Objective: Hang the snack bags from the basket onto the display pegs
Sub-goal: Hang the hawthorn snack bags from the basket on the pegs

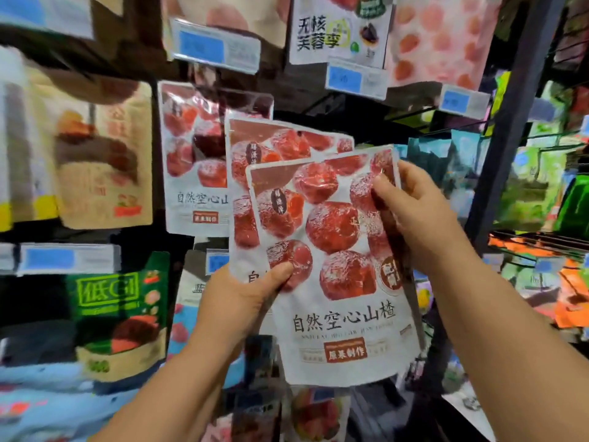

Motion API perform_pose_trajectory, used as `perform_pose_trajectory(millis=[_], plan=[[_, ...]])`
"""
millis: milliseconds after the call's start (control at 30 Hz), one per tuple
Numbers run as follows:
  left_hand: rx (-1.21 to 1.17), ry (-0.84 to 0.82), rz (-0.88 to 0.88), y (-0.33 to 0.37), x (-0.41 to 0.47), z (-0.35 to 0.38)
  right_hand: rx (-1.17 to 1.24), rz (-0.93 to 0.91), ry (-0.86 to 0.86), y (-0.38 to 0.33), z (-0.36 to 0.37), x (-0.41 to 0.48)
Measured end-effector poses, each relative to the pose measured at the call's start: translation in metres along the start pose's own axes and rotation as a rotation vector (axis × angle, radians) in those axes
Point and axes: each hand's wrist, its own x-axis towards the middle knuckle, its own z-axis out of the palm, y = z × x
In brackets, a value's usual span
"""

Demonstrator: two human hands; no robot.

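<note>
Two white snack bags printed with red hawthorn fruit are held up in front of the display. The front bag overlaps the rear bag. My left hand grips both at their lower left, thumb on the front bag. My right hand pinches the front bag's upper right edge. A matching bag hangs on a peg behind them. The basket is not in view.
Rows of other hanging snack bags fill the rack: a beige bag at left, a green one below it, white and pink bags above. Blue price tags sit on the peg ends. A dark upright post borders the right.
</note>
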Motion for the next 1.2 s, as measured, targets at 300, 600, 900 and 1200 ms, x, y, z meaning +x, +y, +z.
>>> perform_pose_trajectory(millis=[300, 600, 900, 1200], plan=[[0.054, 0.279, 0.154, 0.042, 0.015, -0.060, 0.042, 0.182, -0.509, 0.031, 0.047, -0.019], [0.036, 0.278, 0.146, 0.060, 0.027, -0.096, 0.225, 0.182, -0.410, 0.034, 0.088, -0.016], [0.041, 0.466, 0.196, 0.067, 0.036, -0.152, 0.301, 0.143, -0.331, 0.028, 0.115, 0.007], [0.054, 0.506, 0.236, 0.084, 0.031, -0.178, 0.359, 0.106, -0.307, 0.024, 0.140, 0.021]])
